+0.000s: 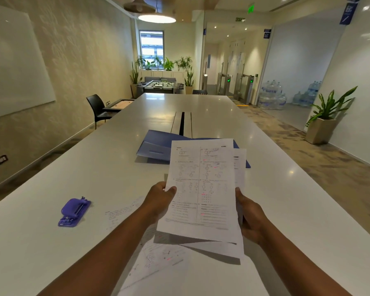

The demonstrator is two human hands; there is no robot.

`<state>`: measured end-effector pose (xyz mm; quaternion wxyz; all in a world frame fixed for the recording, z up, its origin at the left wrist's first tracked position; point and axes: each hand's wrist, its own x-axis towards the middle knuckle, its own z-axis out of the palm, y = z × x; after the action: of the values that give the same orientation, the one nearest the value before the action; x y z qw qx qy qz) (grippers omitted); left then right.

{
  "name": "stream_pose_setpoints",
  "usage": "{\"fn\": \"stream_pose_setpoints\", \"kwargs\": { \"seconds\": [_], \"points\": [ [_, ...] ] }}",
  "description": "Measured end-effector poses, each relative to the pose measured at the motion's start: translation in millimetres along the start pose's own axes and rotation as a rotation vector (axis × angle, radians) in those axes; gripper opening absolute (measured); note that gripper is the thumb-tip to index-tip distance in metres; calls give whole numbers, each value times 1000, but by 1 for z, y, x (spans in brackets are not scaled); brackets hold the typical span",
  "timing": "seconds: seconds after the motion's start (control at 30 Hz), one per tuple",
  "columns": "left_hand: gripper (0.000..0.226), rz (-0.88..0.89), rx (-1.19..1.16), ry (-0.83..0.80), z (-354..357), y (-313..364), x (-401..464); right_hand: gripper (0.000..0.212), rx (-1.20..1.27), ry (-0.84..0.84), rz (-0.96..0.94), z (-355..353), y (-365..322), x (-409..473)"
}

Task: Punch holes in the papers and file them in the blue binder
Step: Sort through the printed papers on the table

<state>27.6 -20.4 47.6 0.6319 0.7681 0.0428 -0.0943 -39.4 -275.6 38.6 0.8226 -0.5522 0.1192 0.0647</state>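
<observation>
You hold a few printed papers (201, 189) raised above the table (107, 167), your left hand (160, 199) pinching their left edge and your right hand (251, 216) gripping the right edge. The blue binder (156, 146) lies open along the table's middle beyond them. The purple hole punch (74, 212) sits near the left edge, and more sheets (158, 259) lie by the near edge.

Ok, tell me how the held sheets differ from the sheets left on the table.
The held sheets are lifted off the table, pinched between the left hand and right hand; the loose sheets lie flat and untouched. The held sheets are roughly stacked and face the camera; the loose sheets are fanned out, partly hidden under arms and paper. Both are white printed pages with diagrams and pink marks.
</observation>
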Motion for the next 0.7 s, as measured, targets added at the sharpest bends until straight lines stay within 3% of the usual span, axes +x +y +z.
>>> {"fn": "stream_pose_setpoints", "kwargs": {
  "seconds": [0.1, 0.2, 0.33, 0.47, 0.57, 0.7],
  "points": [
    [7, -24, -49, -35, 2, 1, -4, 55, 18, -20, -12, 2, -1, -1],
    [18, -37, -113, -22, 2, -2, -5, 61, 81, -89, -18, 5, -4, -1],
    [17, 11, -179, 50, 4, -5, -8, 38, -110, -85, -124, 9, -8, -1],
    [19, 109, -171, 72, 4, -1, -10, 33, -310, 12, -235, 9, -12, 1],
    [23, 179, -215, 28, -1, 6, -12, 30, -376, 47, -274, 11, -21, -2],
    [36, 262, -258, -76, -12, 20, -13, 38, -330, -45, -289, 9, -36, -5]
  ]
}}
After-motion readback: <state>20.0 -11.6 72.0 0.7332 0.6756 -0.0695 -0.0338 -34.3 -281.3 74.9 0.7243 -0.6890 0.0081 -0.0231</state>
